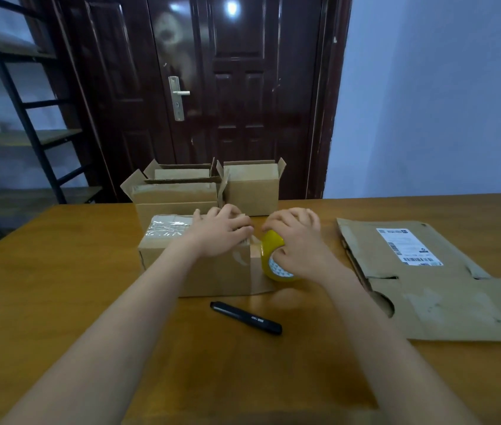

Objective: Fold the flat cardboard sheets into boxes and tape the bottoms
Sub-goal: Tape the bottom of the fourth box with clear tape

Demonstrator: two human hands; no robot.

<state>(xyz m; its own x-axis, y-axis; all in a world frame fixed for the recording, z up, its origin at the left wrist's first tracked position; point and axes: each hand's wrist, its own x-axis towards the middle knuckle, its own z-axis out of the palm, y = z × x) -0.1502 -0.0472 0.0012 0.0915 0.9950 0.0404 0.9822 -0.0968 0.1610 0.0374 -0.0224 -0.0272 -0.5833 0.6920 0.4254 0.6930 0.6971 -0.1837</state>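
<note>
Cardboard, brown and plain, makes up the box (200,265) lying at the middle of the wooden table (59,286), its taped bottom turned up and a strip of clear tape shining along the top towards 10 o'clock. On the right end of that top the left hand (221,234) rests palm down with its fingers spread and pressing flat against the surface. Just beside it at 3 o'clock, the right hand (298,243) curls around a yellow tape roll (275,259) held up against the box's right edge, and a short stretch of tape runs from the roll to the box corner between the two hands. At 6 o'clock from the box, apart from it, lies a black marker (246,318) on the tabletop. Well off at 3 o'clock a flat cardboard sheet (427,289) lies unfolded, bearing a white shipping label (408,246). Behind the box at 12 o'clock stand three folded boxes (178,197) with their flaps up, close together near the table's far edge. Beyond them is a dark door (200,87), and at 10 o'clock a metal shelf rack (13,93)
</note>
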